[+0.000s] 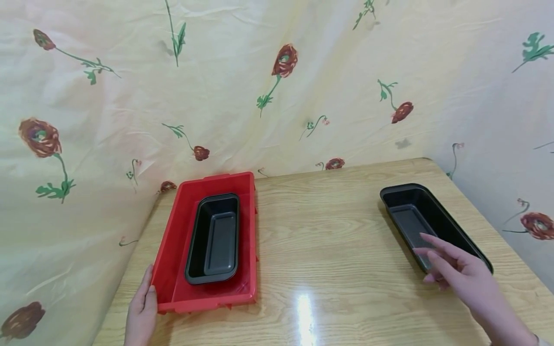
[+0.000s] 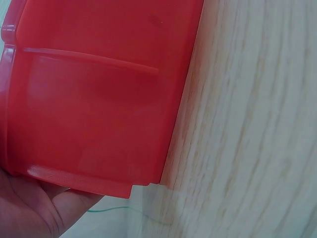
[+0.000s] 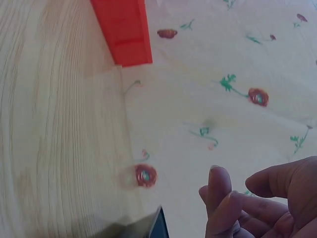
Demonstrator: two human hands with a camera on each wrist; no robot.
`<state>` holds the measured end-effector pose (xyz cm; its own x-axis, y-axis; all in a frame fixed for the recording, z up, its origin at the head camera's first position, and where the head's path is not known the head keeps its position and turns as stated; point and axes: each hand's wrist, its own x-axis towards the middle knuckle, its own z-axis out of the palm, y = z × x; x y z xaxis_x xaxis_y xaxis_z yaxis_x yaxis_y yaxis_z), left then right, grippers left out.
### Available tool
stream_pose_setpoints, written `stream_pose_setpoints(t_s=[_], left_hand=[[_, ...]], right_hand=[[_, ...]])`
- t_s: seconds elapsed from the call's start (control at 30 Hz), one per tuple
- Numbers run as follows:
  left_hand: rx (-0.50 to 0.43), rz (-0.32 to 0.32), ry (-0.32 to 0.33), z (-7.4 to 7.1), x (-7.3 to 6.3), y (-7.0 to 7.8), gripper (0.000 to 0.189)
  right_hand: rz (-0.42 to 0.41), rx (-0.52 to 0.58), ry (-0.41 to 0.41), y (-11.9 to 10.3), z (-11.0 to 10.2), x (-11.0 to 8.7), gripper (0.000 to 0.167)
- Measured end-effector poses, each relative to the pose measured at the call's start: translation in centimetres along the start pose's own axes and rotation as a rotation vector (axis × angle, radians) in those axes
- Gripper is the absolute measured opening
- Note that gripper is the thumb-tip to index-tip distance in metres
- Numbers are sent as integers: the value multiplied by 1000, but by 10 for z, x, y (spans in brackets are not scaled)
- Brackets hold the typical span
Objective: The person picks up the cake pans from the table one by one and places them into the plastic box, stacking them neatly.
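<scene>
A red plastic tray [image 1: 173,283] stands on the left of the wooden table, with a black loaf pan [image 1: 220,245] lying inside it. My left hand [image 1: 142,307] holds the tray by its near left corner, thumb and fingers at the outer side under the rim. In the left wrist view that hand [image 2: 29,206] shows at the edge of the red wall. On the right lies a second black loaf pan [image 1: 450,228]. Over its near end hovers my right hand [image 1: 465,276], fingers loosely bent, with nothing in them. The right wrist view shows a dark pan edge [image 3: 159,225] below that hand.
The pale wood-grain table [image 1: 320,230] stretches between the tray and the right-hand pan. A cream cloth [image 1: 233,86] printed with red flowers hangs behind the table and along both sides. Light glares off the table's near middle.
</scene>
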<state>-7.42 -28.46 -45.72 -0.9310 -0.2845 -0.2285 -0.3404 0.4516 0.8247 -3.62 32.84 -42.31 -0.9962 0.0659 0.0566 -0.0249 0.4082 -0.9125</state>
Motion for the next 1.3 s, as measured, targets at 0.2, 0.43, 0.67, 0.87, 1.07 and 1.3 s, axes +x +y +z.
stream_pose_setpoints(t_s=[0.2,0.43,0.67,0.87,1.07,1.3], left_hand=[[1,-8,0,0,-1,0,52],[-7,-10,-4,0,-1,0,52],[0,0,-7,-1,-2,1,52],[-7,9,-3,-1,-3,1,52],[-16,13,-15,-1,-2,-1,52],[-29,6,-31,-1,-2,0,52]], right_hand=[[24,-22,78,15,-21,-4,46],[84,-43,208,31,-43,-9,47],[122,-84,304,52,-56,-11,49],[55,-23,374,61,-63,-13,52],[93,-33,394,91,-77,-7,52],[175,-120,332,135,-87,-1,48]])
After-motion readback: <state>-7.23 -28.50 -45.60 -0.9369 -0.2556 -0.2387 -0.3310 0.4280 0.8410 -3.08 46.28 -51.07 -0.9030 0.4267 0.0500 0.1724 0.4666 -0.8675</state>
